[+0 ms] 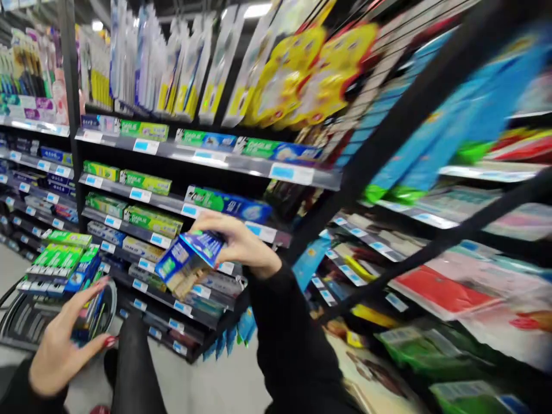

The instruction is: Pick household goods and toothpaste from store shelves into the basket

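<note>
My right hand [235,238] is closed on a small blue package [176,259] with a green-and-white label and a tan lower part. It is tilted in front of the lower shelves, and its exact kind is not clear. Just behind my fingers, a green-and-blue toothpaste box [228,202] lies on a shelf. At lower left my left hand [66,339] is held with thumb and fingers apart, nothing between them. Beyond it stands a dark basket [17,330] stacked with green toothpaste boxes [54,259] and some blue ones.
Toothpaste boxes line the shelf [207,155] ahead, with price tags along the edges. Toothbrush packs [215,75] hang above. A slanting dark post [388,115] stands at right, beside hanging blue packs [448,126]. My leg [135,362] is below, over the grey floor [207,385].
</note>
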{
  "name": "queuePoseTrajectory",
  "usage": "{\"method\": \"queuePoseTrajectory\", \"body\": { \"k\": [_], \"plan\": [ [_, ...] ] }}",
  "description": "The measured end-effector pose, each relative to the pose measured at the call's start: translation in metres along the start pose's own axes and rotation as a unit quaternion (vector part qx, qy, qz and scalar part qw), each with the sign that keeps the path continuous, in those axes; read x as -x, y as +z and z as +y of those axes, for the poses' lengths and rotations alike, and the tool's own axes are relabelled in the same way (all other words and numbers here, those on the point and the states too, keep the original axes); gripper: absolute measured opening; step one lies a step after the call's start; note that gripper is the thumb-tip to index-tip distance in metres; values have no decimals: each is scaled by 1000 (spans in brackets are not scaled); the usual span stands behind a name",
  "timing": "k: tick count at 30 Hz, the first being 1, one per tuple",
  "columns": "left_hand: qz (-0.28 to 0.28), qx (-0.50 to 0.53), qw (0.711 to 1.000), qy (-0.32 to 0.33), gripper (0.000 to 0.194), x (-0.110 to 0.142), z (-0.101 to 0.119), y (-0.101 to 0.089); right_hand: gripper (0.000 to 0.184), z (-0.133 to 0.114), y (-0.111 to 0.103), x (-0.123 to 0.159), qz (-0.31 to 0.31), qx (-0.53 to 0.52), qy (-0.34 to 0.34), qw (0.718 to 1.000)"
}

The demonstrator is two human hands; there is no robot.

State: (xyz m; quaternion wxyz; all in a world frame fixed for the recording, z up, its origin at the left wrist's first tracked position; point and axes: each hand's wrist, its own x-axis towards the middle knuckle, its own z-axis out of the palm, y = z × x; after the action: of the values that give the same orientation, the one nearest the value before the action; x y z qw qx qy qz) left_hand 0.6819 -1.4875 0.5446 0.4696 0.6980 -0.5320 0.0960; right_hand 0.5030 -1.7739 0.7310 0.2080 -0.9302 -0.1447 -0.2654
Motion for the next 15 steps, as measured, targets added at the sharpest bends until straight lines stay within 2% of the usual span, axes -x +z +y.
{"method": "queuePoseTrajectory", "body": {
  "k": [3,6,8,11,15],
  "plan": [
    [-65,191,973,114,97,-27,40,2,54,16,84,16,-57,-216,-12,975],
    [-86,281,945,147,80,-43,55,14,59,23,166,34,-45,-359,25,932],
    [-93,305,938,137,67,-39,54,22,65,21,206,45,-16,-430,65,901],
    [-100,323,936,101,58,-25,48,28,68,18,239,58,6,-498,103,861],
    [-96,327,939,43,56,-16,44,29,65,18,255,69,4,-540,147,829]
  ]
}}
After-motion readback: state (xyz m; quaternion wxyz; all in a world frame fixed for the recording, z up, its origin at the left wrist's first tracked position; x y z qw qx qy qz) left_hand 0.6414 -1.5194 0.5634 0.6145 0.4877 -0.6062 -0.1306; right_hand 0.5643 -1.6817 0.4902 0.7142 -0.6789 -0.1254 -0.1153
